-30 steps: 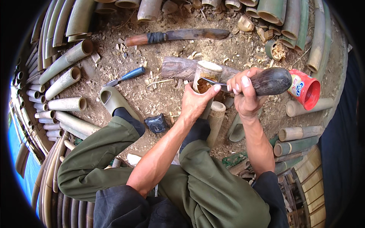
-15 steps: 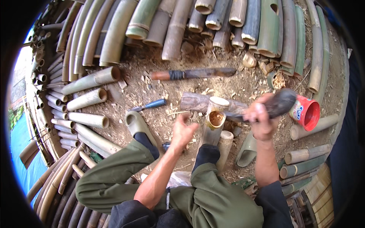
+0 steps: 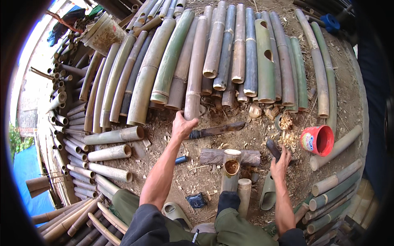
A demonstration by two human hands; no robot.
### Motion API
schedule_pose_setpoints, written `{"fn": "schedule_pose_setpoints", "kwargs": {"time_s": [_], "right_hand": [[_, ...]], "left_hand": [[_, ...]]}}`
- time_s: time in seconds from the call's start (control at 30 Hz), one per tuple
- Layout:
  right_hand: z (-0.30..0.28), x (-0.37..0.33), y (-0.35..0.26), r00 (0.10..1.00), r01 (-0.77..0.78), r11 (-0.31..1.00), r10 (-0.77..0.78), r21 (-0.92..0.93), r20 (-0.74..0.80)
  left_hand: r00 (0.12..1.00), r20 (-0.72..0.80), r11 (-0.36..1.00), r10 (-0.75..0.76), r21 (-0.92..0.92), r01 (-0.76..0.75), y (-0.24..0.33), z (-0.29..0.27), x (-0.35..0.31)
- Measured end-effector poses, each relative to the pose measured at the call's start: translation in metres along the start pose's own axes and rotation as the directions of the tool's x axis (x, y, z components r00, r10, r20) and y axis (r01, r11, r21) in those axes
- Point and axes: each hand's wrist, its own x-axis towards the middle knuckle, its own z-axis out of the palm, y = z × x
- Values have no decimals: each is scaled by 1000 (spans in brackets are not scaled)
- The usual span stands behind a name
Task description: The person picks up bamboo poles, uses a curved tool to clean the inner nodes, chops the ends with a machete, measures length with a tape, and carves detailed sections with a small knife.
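Note:
My left hand point(image 3: 183, 125) is wrapped round the near end of a brownish bamboo pole point(image 3: 196, 74), which lies in the far row. On the ground at the right, my right hand point(image 3: 280, 163) has its fingers apart beside the dark handle point(image 3: 272, 149) of a tool; its blade is mostly hidden by the hand. Between my hands, a short bamboo section point(image 3: 231, 179) with an oval opening cut in it leans on a wooden log point(image 3: 251, 157). My dark-socked foot point(image 3: 228, 200) presses against its near end.
A long-bladed knife point(image 3: 221, 129) and a blue handle point(image 3: 181, 159) lie among wood chips. A red tub point(image 3: 321, 141) stands at the right, near a bamboo cup point(image 3: 283, 121) of shavings. More bamboo point(image 3: 110, 153) lies at the left. A dark blue block point(image 3: 196, 200) sits near my leg.
My left hand has reached forward and taken hold of the bamboo pole. My right hand has lowered the dark-handled tool to the ground and opened. The view has tilted up toward the far row.

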Motion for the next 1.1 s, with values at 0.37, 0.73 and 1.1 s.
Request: {"fn": "schedule_pose_setpoints", "kwargs": {"time_s": [0.37,0.73,1.1], "right_hand": [[-19,-61,-256,685,-641,80,-389,764,616],[-99,-141,-200,620,-255,674,-436,694,652],[-27,-397,-21,610,-602,798,475,-18,634]], "left_hand": [[492,870,988,34,-103,114,-34,-106,-177],[758,267,503,595,-859,-92,159,-126,-118],[419,54,351,907,-647,-677,200,-80,-233]]}}
